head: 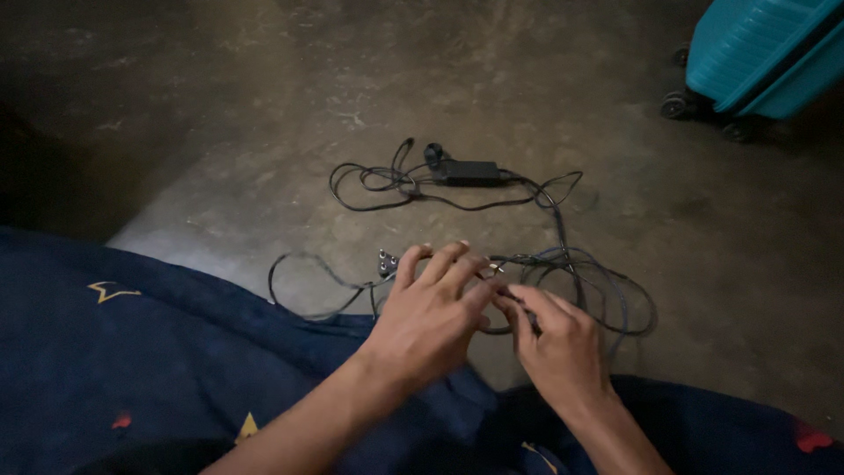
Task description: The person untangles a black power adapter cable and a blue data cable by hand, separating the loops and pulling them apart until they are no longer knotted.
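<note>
A black power adapter brick (466, 171) lies on the concrete floor with its thin black cable (369, 185) looped to its left. A thicker cord (607, 290) runs from it toward me and coils beside my hands. My left hand (431, 312) rests with fingers spread over the cord near a plug (387, 262). My right hand (558, 343) pinches the cord between fingertips, right beside my left fingers. A loop of cord (299, 281) trails off to the left.
A teal hard-shell suitcase on wheels (756, 53) stands at the top right. Dark blue fabric with small star shapes (132, 352) covers my lap along the bottom. The floor (264, 105) is rough grey concrete in dim light.
</note>
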